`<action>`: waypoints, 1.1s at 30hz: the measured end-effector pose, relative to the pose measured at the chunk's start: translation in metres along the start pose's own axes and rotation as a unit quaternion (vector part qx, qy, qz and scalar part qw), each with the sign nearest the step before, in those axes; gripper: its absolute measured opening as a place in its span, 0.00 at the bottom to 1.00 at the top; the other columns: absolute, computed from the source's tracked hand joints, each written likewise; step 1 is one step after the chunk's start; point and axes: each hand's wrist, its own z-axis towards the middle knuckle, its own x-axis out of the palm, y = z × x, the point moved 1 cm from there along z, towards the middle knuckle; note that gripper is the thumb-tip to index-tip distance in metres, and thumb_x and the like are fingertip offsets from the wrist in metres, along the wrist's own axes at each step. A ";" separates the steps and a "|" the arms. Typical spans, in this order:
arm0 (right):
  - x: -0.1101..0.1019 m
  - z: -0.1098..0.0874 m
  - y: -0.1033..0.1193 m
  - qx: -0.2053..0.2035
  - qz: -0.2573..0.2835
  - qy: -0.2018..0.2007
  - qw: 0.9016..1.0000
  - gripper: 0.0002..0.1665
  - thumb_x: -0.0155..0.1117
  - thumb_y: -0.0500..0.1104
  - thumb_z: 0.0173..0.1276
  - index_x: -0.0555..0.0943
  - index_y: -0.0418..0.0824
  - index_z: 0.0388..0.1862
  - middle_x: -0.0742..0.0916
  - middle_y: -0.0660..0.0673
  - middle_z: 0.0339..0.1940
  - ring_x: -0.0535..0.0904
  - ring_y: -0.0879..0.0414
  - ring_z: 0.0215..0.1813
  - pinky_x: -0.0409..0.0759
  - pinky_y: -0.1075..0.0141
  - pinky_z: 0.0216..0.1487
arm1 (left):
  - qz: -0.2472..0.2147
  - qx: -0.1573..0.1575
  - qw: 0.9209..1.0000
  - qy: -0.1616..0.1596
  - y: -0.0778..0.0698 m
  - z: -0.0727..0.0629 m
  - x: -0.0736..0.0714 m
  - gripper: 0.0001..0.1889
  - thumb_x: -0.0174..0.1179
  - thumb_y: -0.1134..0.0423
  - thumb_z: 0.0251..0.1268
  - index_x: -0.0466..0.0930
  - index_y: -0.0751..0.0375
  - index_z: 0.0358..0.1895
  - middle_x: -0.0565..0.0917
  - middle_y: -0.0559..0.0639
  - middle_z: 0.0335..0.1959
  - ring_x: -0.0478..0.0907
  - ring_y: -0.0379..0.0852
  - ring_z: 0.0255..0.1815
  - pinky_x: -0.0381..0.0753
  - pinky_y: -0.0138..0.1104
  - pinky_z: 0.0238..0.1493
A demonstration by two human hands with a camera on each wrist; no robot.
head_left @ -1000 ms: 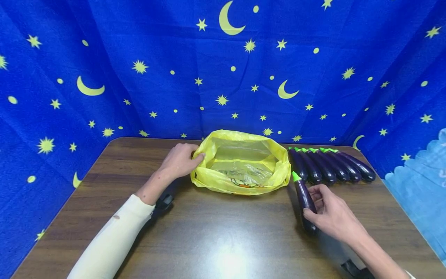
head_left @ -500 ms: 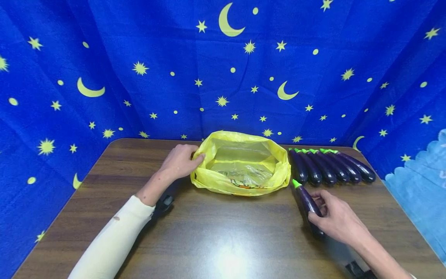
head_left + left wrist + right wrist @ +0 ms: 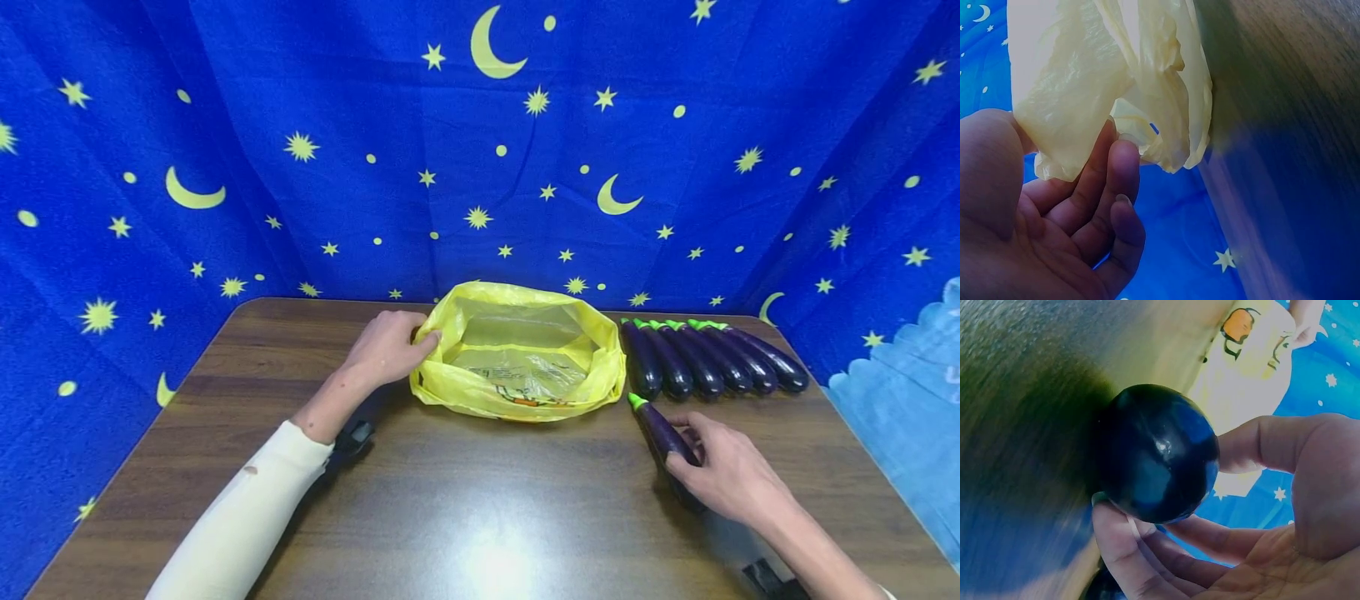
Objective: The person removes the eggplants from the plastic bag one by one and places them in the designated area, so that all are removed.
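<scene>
A yellow plastic bag (image 3: 517, 408) stands on the table with its mouth spread wide; a clear crumpled lining or film shows inside. My left hand (image 3: 386, 346) pinches the bag's left rim between thumb and fingers, and the left wrist view shows the thin plastic (image 3: 1072, 87) in that grip. In my right hand (image 3: 727, 467) is a dark purple eggplant (image 3: 660, 433), its green stem end pointing away toward the bag's right front corner. The right wrist view looks at the eggplant's round blunt end (image 3: 1157, 456), with thumb and fingers around it.
Several more eggplants (image 3: 708, 362) lie side by side at the back right of the brown wooden table (image 3: 420, 500), close to the bag. Behind the table hangs a blue cloth (image 3: 360, 100) with moons and stars. A light blue cloth (image 3: 915, 400) is at the right.
The right hand has drawn the eggplant slightly toward the person and to the right, lowering its stem end away from the row. The left hand and the bag have stayed put.
</scene>
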 end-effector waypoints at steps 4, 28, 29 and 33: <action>0.000 0.001 -0.001 0.005 -0.005 0.004 1.000 0.31 0.71 0.43 0.65 0.79 0.31 0.65 0.89 0.44 0.43 0.83 0.54 0.40 0.77 0.58 0.36 | 0.001 0.000 1.000 0.001 0.000 0.000 0.000 0.14 0.62 0.53 0.75 0.80 0.54 0.29 0.73 0.45 0.19 0.71 0.44 0.22 0.68 0.38 0.24; -0.004 0.005 -0.005 0.004 -0.020 -0.009 1.000 0.33 0.73 0.51 0.71 0.78 0.30 0.65 0.88 0.43 0.41 0.83 0.52 0.40 0.80 0.53 0.38 | -0.002 0.000 1.000 -0.001 -0.001 -0.001 -0.001 0.15 0.62 0.50 0.75 0.81 0.54 0.31 0.73 0.45 0.20 0.71 0.44 0.22 0.67 0.39 0.24; -0.005 0.005 -0.005 0.006 -0.021 -0.010 1.000 0.33 0.73 0.52 0.72 0.78 0.30 0.64 0.89 0.43 0.41 0.83 0.52 0.40 0.80 0.51 0.38 | -0.001 0.001 1.000 -0.002 -0.001 -0.001 -0.001 0.15 0.62 0.49 0.75 0.82 0.54 0.32 0.73 0.45 0.20 0.71 0.44 0.23 0.66 0.39 0.24; -0.010 0.008 -0.008 0.007 -0.026 -0.029 0.999 0.32 0.72 0.52 0.72 0.79 0.29 0.62 0.88 0.40 0.42 0.84 0.50 0.41 0.82 0.45 0.41 | 0.005 0.000 1.000 -0.007 -0.001 -0.001 -0.003 0.19 0.60 0.42 0.76 0.85 0.53 0.37 0.74 0.45 0.21 0.71 0.45 0.25 0.67 0.40 0.25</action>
